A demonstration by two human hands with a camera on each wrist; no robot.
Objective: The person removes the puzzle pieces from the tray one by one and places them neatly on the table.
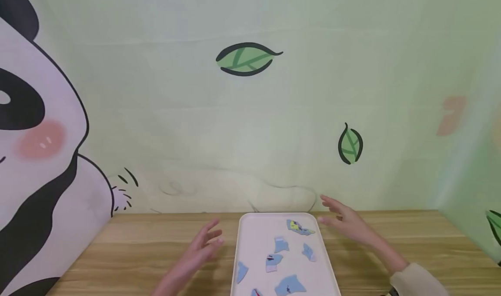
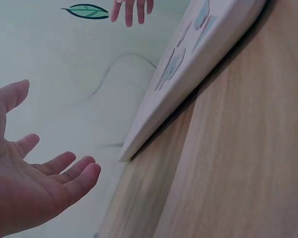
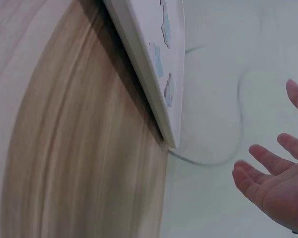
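Note:
Between my two hands a white tray lies on the wooden table. Several flat, irregular blue pieces with printed patterns are spread over it, among them a blue piece with yellow at the far end and a large blue piece near the front. My left hand hovers to the left of the tray, fingers spread and loosely bent, holding nothing; its palm shows in the left wrist view. Off the tray's far right corner, my right hand is raised with relaxed fingers and nothing in it.
The wooden table runs back to a pale green wall cloth printed with leaves. A large panda drawing covers the cloth at the left. The tray has a raised rim.

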